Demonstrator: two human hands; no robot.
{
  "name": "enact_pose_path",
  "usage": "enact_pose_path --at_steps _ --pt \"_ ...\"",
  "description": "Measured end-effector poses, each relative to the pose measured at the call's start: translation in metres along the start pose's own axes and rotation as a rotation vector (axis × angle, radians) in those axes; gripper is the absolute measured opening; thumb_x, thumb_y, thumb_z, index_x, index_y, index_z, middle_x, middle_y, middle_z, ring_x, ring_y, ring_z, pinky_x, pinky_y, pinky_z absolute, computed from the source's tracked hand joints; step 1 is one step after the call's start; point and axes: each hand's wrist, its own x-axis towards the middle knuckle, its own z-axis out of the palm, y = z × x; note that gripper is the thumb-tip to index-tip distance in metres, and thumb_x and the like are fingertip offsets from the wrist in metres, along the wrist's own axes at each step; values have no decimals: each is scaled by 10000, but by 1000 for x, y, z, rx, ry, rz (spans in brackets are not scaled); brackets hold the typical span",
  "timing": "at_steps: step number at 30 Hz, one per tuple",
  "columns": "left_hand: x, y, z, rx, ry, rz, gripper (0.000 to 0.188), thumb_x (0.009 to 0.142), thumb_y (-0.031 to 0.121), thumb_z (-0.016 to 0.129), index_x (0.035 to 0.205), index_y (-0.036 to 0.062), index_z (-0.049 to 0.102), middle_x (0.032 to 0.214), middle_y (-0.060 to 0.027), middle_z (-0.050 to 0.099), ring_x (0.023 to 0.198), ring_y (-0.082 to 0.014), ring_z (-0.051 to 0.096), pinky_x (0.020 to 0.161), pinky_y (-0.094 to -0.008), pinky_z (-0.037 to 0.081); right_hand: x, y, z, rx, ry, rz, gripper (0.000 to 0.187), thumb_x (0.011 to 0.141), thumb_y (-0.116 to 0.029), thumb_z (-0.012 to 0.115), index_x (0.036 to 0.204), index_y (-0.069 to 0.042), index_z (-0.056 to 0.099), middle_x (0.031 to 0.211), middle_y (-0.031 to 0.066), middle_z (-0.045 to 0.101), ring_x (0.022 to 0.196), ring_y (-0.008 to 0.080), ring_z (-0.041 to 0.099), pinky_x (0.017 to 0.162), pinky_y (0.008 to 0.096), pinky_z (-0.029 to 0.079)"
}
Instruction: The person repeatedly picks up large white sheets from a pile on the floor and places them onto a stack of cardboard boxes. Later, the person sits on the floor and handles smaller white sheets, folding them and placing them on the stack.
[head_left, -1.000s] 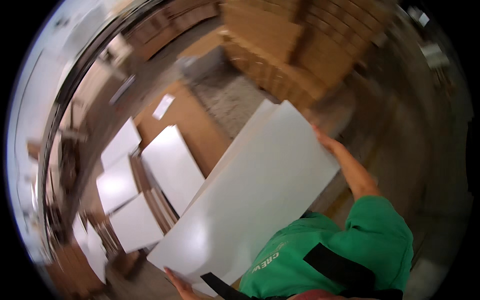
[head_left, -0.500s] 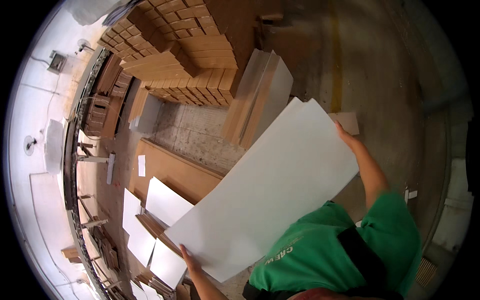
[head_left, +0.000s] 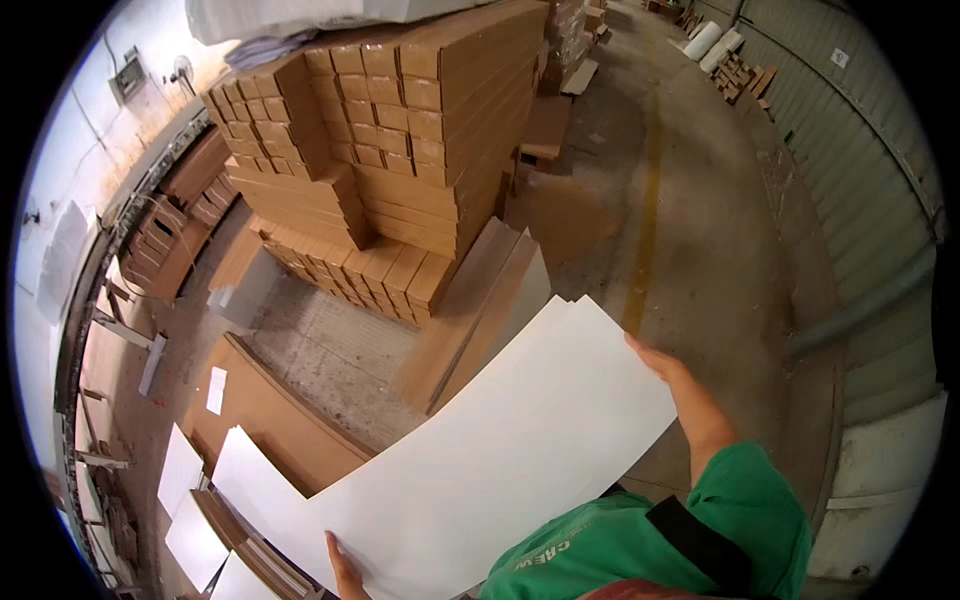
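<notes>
I carry a large white rectangular panel (head_left: pixel 500 460) held flat and slanted across my front. My left hand (head_left: pixel 343 568) grips its near edge at the bottom of the view. My right hand (head_left: pixel 662 362) grips the far right edge, arm stretched out from a green sleeve (head_left: pixel 740 510). The panel hides the floor right below me.
A tall stack of long brown cardboard boxes (head_left: pixel 400 150) stands ahead. Flat brown boards (head_left: pixel 480 310) lean beside it. More white panels (head_left: pixel 200 500) lie on low brown stacks at the lower left. A concrete aisle with a yellow line (head_left: pixel 645 200) runs along a corrugated wall (head_left: pixel 860 170) on the right.
My view has swung up and to the right, from the white panels at the left toward the box stack and the aisle. Both hands keep their hold on the panel.
</notes>
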Motion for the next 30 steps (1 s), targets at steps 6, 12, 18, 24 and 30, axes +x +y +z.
enact_pose_path --at_steps 6,12,18,24,30 --pt "23 -34 31 11 210 -92 747 827 543 426 1340 24 264 1366 -110 312 1259 -249 272 1046 -347 166 106 -17 -14 -332 25 226 853 805 -688 243 1340 -24 270 1391 144 262 1285 265 228 1038 359 199" --pt "45 -111 127 95 417 -273 813 799 597 436 1349 31 239 1376 -130 289 1254 -255 286 1034 -318 198 270 50 -73 -473 -13 35 795 838 -644 221 1348 -36 254 1399 144 241 1291 261 217 1047 339 190" --pt "143 -265 193 -15 410 -517 864 773 648 426 1359 45 229 1395 -99 260 1267 -225 266 1034 -296 194 415 24 -86 -746 66 288 839 826 -667 212 1322 7 284 1394 139 258 1282 242 241 1039 319 196" --pt "278 -384 249 -24 278 -601 914 753 716 348 1380 75 172 1415 -97 214 1269 -247 252 1028 -362 213 568 75 -99 -784 -57 41 800 831 -662 186 1371 -72 202 1419 84 217 1297 227 205 1048 322 173" --pt "312 -375 289 144 346 -834 903 741 738 321 1384 119 187 1405 -86 243 1253 -252 276 1005 -410 247 616 89 -106 -716 -173 434 756 852 -630 184 1378 -87 182 1425 76 196 1303 201 186 1049 311 172"
